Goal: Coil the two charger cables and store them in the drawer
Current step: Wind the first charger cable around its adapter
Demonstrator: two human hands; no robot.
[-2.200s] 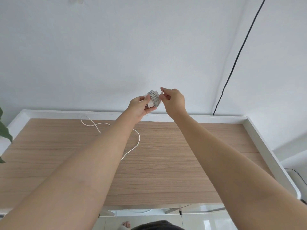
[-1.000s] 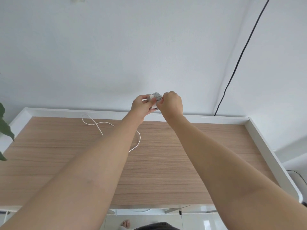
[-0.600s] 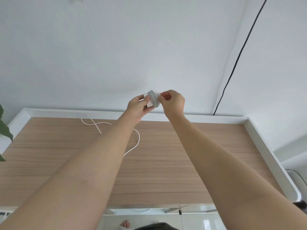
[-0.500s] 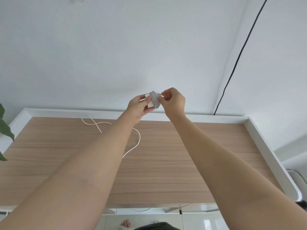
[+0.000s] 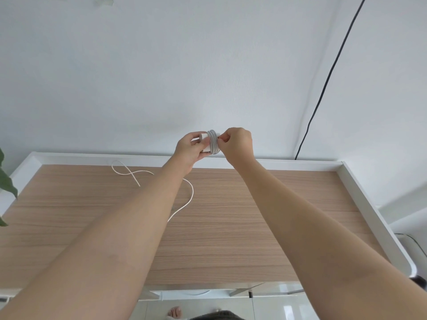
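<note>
At the far left edge, left of the desk (image 5: 231,227), dark green leaves (image 5: 5,183) poke into view, cut off by the frame. The desk has a pale wood-grain top with straight horizontal streaks and a raised white rim along its left, back and right sides. On the desk's back-left part lies a loose white cable (image 5: 138,174), thin and smooth; it crosses over itself in a loop near the back rim, then curves toward the desk's middle, where the left forearm hides the rest of it.

Both bare arms reach straight out over the desk and meet above its back rim, in front of the plain white wall (image 5: 161,77). The left hand (image 5: 188,150) is turned with its thumb uppermost, and its fingers are curled around a small white charger block (image 5: 205,144), smooth and boxy, only part of which shows past the palm. Wound tightly round that block is a grey cable (image 5: 213,142), lying in close parallel turns like a spool. The right hand (image 5: 238,144) presses up against the coil from the desk's right side, knuckles toward the camera, its fingers (image 5: 223,137) bunched together and pinching at the top of the grey turns; the cable's end is too small to make out.

Right of the hands, a thin black cord (image 5: 323,88) runs down the wall to the desk's back rim. Below the desk's front edge, white glossy surfaces show, too cropped to tell apart.
</note>
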